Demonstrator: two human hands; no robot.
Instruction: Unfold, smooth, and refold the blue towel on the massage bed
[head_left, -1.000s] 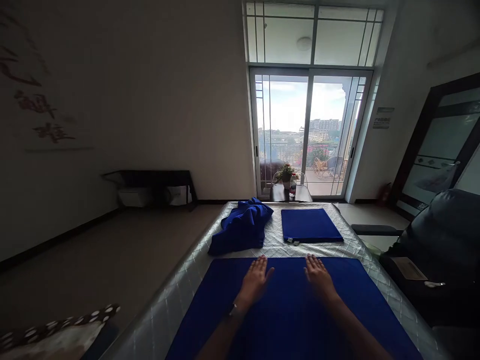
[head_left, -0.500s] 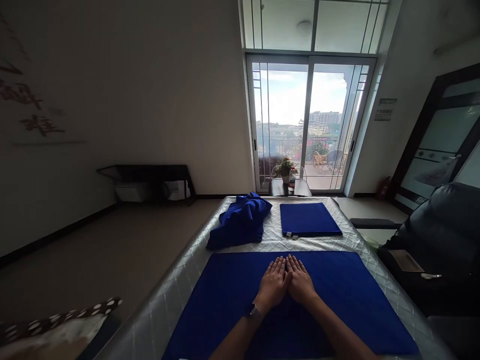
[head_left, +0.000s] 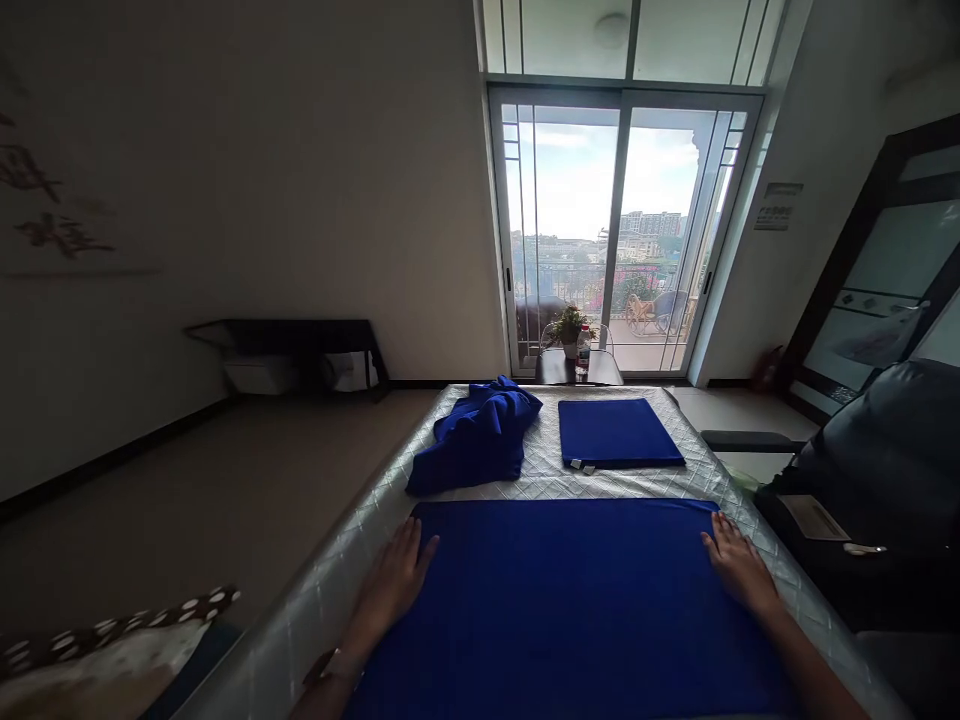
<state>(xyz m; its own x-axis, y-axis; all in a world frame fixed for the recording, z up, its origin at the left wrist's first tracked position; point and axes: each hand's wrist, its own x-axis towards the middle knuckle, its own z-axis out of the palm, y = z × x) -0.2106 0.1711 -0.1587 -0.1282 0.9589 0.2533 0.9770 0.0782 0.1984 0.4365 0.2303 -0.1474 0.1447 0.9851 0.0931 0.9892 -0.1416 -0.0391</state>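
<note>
A large piece of dark blue cloth (head_left: 570, 600) lies flat on the silvery quilted mattress (head_left: 546, 470) in front of me. At its far left corner rests my left hand (head_left: 396, 572), laid open with the fingers stretched out and the thumb apart. My right hand (head_left: 739, 565) lies open on the far right corner, thumb spread inward. Small wrinkles show along the cloth's edge there. Beyond, a neatly folded blue cloth (head_left: 619, 432) with white tags lies on the right, and a crumpled blue cloth (head_left: 480, 440) is heaped on the left.
Past the mattress stands a small dark table (head_left: 555, 368) with a potted plant (head_left: 570, 325) and a bottle (head_left: 583, 352), before a sliding glass door. A black chair (head_left: 892, 470) is at the right. A low black bench (head_left: 300, 350) stands along the left wall.
My hands have moved apart from the middle of the flat cloth, the left to its left edge and the right to its right edge. The other cloths have not moved.
</note>
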